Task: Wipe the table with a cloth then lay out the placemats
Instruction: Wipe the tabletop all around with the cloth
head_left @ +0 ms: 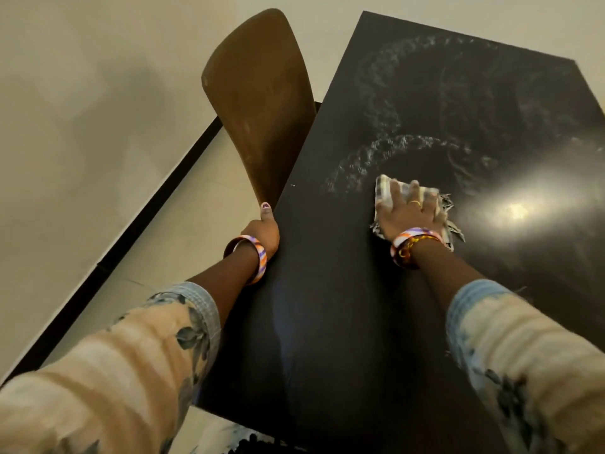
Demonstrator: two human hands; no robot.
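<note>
A person's right hand point(407, 211), fingers spread flat, presses a cloth point(386, 191) onto the dark counter point(327, 306) at center right of the frame, beside pale wipe streaks point(376, 149). The left hand point(262, 232) grips the counter's edge near a brown chair point(258, 106). Wiping is underway; no placemats are visible, so fetching them likely follows.

A dark table point(327, 306) is carrying a pale cloth point(386, 191), which is lying flat on its top near the middle. Whitish curved smears point(376, 103) are showing on the table beyond the cloth, and a glare point(514, 208) is shining just right of the cloth.
</note>
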